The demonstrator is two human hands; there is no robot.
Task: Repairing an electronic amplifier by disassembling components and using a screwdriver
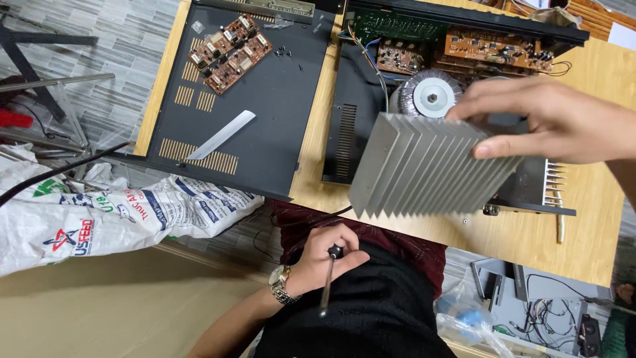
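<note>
The right hand (pixel 553 122) is clamped on the far edge of a finned aluminium heatsink (pixel 427 169), fingers over the top fins and thumb along the side, holding it tilted above the open amplifier chassis (pixel 344 132) on the wooden desk (pixel 530 232). The left hand (pixel 324 262) is closed around a screwdriver (pixel 328 282) by its handle, shaft pointing down over the lap, well apart from the heatsink. To handle the heatsink well, the grip looks best kept on the solid end fins, the block held level and clear of the toroidal transformer (pixel 430 96) and the wires beside it, since the fins could snag them. On the removed dark cover panel (pixel 265 99) lie two brown circuit boards (pixel 228 53) and a pale flat strip (pixel 222 134). Left of the desk, on the floor, lies a white woven sack (pixel 119 215) with blue, red and green print, crumpled; a clear plastic bag (pixel 464 318) sits lower right
</note>
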